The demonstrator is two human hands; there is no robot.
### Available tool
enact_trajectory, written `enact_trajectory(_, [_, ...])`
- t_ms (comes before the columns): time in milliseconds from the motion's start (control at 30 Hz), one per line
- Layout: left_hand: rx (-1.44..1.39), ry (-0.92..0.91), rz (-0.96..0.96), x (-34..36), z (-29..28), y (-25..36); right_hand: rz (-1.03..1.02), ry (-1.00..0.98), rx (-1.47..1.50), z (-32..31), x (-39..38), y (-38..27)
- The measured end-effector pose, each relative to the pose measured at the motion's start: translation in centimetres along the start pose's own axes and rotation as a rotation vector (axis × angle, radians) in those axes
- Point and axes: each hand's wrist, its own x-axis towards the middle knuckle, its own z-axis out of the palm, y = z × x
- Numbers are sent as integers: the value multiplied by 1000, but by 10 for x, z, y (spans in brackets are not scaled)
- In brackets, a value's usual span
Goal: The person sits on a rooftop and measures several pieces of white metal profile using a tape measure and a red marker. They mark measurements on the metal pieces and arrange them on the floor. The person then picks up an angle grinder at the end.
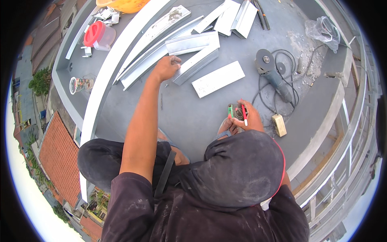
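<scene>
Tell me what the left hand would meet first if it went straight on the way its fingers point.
Probably the slanting metal channel just beyond the fingertips of the left hand; depth is unclear, so they may already be touching it.

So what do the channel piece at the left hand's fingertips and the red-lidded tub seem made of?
Channel piece: probably sheet metal, pale silvery, with sharp folded edges; coating unclear. Tub: likely plastic, from its translucent walls; red lid opaque, probably plastic too.
</scene>
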Motion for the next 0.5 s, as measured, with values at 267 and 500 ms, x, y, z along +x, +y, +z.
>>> enact_trajectory(267, [110,660,-22,-37,63,-13,82,133,140,-10,36,-9])
enact_trajectory(500, [-34,515,113,-23,72,-15,9,335,66,-24,97,7])
